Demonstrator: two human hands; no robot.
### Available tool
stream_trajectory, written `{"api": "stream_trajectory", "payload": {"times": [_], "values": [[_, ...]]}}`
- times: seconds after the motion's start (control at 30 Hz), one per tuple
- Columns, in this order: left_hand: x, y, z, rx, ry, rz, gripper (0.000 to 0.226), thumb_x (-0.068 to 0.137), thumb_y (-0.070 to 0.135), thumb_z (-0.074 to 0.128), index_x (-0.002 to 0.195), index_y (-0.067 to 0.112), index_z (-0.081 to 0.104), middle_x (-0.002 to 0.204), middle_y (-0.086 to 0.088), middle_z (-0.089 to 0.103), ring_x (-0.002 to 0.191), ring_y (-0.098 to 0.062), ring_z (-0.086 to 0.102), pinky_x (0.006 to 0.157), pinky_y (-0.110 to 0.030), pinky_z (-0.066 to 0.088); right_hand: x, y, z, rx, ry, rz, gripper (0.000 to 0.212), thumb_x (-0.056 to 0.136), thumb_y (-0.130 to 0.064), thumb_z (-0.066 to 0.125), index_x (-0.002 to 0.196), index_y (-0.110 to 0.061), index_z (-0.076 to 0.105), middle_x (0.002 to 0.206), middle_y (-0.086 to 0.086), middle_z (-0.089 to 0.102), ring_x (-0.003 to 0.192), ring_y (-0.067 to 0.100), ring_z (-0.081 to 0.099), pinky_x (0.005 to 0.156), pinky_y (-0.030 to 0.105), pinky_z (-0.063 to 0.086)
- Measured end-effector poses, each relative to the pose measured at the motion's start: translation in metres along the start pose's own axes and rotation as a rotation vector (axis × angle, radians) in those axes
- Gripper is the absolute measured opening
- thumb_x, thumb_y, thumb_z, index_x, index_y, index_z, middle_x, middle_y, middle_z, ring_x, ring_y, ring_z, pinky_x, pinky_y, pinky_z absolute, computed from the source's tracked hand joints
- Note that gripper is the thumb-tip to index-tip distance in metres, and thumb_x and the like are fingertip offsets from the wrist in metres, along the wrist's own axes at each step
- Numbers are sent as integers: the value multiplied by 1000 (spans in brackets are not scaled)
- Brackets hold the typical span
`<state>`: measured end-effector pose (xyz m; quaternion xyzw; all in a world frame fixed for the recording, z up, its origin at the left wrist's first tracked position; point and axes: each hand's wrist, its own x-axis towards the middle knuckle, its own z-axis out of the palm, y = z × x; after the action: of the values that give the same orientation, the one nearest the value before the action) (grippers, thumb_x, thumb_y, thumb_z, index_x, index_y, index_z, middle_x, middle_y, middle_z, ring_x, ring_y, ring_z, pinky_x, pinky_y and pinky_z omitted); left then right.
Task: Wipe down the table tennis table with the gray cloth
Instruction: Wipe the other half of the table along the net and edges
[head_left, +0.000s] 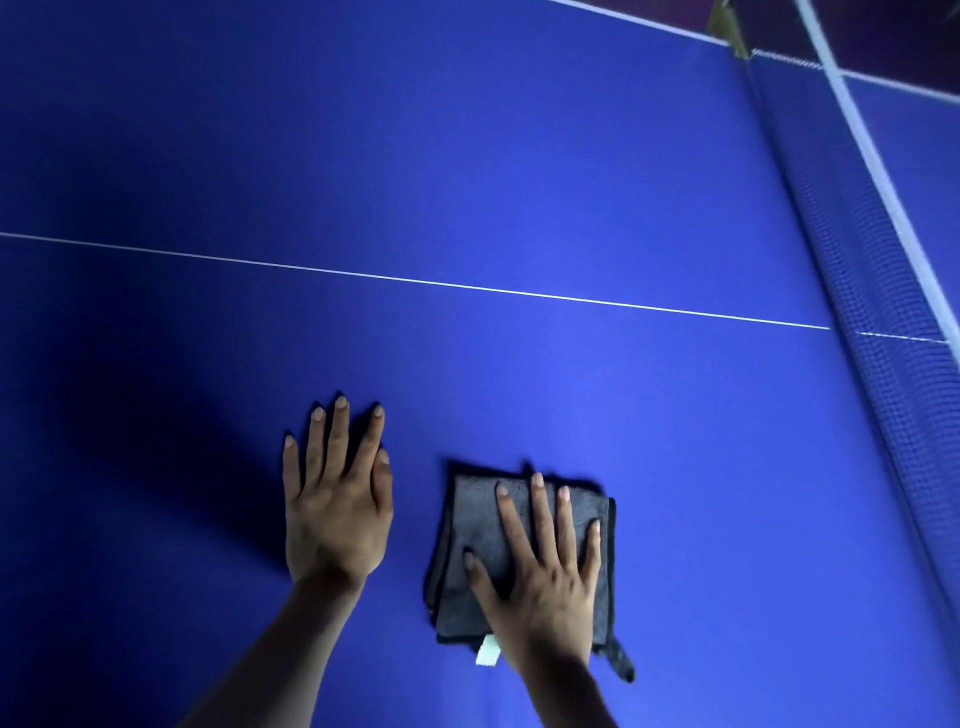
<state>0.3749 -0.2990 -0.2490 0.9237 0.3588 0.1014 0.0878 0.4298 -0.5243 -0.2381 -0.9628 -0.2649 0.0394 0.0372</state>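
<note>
The gray cloth (519, 551) lies folded into a thick pad on the blue table tennis table (467, 156), in the near part of the view and a little to the right, on the near side of the white centre line (415, 281). A pale tag (488, 650) and a dark loop (621, 662) stick out from its near edge. The right hand (540, 577) rests flat on top of it, fingers straight and spread, thumb out to the side; nothing is curled round the fabric, so the cloth is pressed rather than gripped. That spread palm likely serves to bear down evenly across the pad and drag it as one piece. The left hand (335, 499) lies just beside the cloth but apart from it, flat on the bare surface, fingers straight and close together, holding nothing; it looks like a brace that takes the person's weight while they lean over the table. Further out, the net (872, 270) with its white top band runs along the right side, and the far edge of the table shows at the top. Most of the visible surface lies beyond the cloth, so much reaching appears to remain
</note>
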Motion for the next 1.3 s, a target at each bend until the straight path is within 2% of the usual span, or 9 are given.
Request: {"api": "stream_trajectory", "payload": {"times": [0.2,0.3,0.4,0.6,0.7,0.8,0.93,1.1,1.3], "values": [[0,0,4,14,36,-2,51,107,36,34,157,28,39,168,-6,24,156,-23,19,125,-54,16,150,16,3,23,117,33,78,92,-78,36,161,-44,27,172,-8,19,159,22,17,124,63,14],[-1,2,4,30,54,5,51,107,38,33,156,29,39,168,-5,25,156,-22,19,126,-53,17,239,27,-6,40,42,21,78,91,-81,26,162,-49,17,174,-12,9,161,19,6,126,62,6],[0,-1,5,16,49,7,51,107,43,30,155,29,43,168,-4,26,156,-23,20,127,-51,14,279,36,-13,28,-34,8,79,92,-83,19,162,-50,8,174,-13,0,161,17,-4,127,59,0],[2,-4,-4,-201,5,-49,69,105,61,7,147,32,53,165,3,32,155,-17,20,126,-49,13,219,45,-12,70,-5,-15,79,91,-82,17,163,-49,7,174,-12,-1,161,18,-2,127,59,1],[2,13,-13,-211,40,-77,61,106,55,18,144,24,55,163,0,36,155,-21,20,126,-51,11,139,63,-10,79,62,-42,77,94,-80,26,163,-46,17,174,-9,7,161,21,6,126,61,9],[-3,74,-16,-245,159,-51,44,107,37,33,140,20,57,156,-3,45,150,-26,32,124,-51,20,50,77,-5,70,77,7,76,96,-75,37,163,-41,24,174,-5,11,161,23,8,125,61,14],[-10,158,7,-382,120,-90,40,104,28,39,138,24,60,152,-4,51,145,-27,41,119,-54,31,-23,86,-3,37,57,34,78,92,-74,49,160,-38,36,173,-2,18,160,24,16,124,62,20],[-25,170,40,-159,57,-50,48,101,22,44,148,24,54,163,-5,37,154,-25,27,125,-53,19,36,97,-7,53,48,21,78,92,-77,43,161,-42,31,174,-6,13,161,20,10,125,61,16],[-23,173,44,-119,81,-32,53,98,18,46,150,26,51,165,-1,32,155,-22,23,123,-57,22,188,120,-13,65,59,3,77,93,-80,29,162,-48,19,174,-13,6,161,17,6,126,60,8]]}}
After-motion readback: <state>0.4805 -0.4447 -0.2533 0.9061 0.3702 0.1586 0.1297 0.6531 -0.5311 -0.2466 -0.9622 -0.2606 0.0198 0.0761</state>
